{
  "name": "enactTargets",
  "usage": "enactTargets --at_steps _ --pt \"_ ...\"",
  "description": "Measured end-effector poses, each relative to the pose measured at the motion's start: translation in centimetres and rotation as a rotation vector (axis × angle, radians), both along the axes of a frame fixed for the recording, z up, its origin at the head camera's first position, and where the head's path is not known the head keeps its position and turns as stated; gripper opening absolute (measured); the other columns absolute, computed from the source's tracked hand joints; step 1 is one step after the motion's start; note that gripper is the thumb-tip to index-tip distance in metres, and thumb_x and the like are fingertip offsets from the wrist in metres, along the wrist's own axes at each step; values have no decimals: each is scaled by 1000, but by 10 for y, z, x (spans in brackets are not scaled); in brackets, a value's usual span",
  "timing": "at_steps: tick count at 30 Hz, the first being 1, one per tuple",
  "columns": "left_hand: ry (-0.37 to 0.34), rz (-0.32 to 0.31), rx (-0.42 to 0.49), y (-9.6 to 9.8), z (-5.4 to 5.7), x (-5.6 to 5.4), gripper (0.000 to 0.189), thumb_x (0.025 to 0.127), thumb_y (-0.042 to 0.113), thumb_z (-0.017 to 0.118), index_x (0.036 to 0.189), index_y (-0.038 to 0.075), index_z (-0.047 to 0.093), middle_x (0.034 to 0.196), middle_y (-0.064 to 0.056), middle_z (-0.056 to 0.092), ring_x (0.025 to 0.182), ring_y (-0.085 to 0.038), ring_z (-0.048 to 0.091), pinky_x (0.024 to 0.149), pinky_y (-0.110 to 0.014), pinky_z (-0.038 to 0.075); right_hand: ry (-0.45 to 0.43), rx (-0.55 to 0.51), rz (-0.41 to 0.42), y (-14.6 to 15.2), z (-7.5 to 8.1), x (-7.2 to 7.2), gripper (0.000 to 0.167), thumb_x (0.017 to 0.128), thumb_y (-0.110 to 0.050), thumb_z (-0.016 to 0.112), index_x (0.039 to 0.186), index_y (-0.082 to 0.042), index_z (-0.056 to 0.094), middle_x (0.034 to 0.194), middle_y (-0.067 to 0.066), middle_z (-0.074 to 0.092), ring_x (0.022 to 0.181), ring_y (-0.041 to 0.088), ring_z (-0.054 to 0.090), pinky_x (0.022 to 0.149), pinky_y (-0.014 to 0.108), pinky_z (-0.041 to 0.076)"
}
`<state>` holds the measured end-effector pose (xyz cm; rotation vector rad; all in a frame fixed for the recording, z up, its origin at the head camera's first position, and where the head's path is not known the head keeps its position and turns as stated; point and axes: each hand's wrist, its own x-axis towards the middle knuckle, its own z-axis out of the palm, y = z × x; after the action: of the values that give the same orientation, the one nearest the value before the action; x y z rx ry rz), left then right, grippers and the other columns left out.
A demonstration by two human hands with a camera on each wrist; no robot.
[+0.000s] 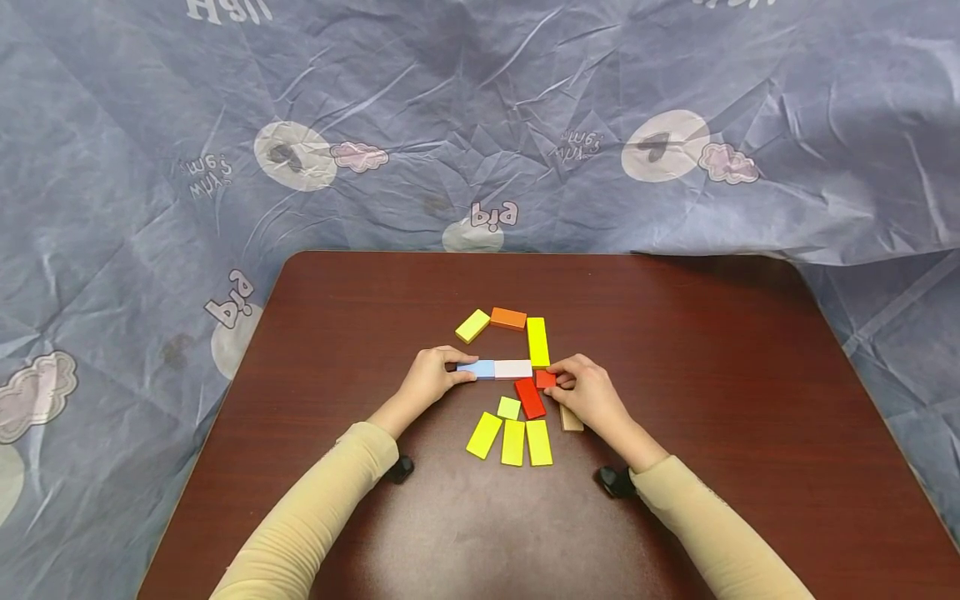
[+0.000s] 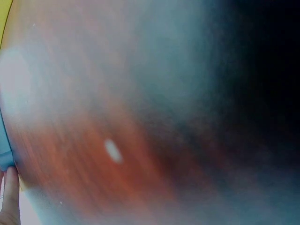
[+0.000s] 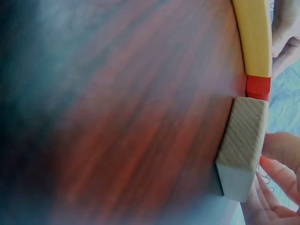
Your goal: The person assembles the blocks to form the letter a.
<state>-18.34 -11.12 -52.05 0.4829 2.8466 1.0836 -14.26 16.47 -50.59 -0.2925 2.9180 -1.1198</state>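
My left hand pinches the left end of a light blue block between thumb and fingers. A white block continues the blue one in a straight row. On the right, my right hand pinches a small red-orange block, beside the lower end of a tall yellow block. A slanted red block lies just below and left of it. Partly hidden under the right hand is a plain wooden block, which shows large in the right wrist view. The left wrist view catches only fingertips at a blue block's end.
An orange block and a pale yellow block lie at the far side. Nearer, a small yellow-green square block sits above a fan of yellow blocks. The brown table meets a grey-blue printed cloth behind.
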Motion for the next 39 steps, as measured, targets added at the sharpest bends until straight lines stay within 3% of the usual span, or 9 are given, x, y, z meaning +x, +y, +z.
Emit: enactTargets --at_steps 11,32,39 --pt "3 3 -3 1 1 0 34 78 26 81 112 18 77 109 -1 75 104 -19 68 92 -35 54 114 69 12 -3 -2 -3 28 76 -7 84 103 -3 75 92 9 63 76 17 67 70 32 59" --pt "9 0 9 -1 1 -1 35 78 26 82 111 18 77 109 -1 75 105 -19 68 93 -35 54 62 32 -40 -7 -1 -2 27 79 -10 82 100 0 70 92 11 68 78 20 69 72 35 59" --pt "23 -1 20 0 0 2 34 76 24 83 109 17 78 107 -1 76 103 -19 69 90 -34 55 44 58 -77 -3 4 6 29 81 -16 82 102 -1 70 96 11 67 82 22 69 75 38 59"
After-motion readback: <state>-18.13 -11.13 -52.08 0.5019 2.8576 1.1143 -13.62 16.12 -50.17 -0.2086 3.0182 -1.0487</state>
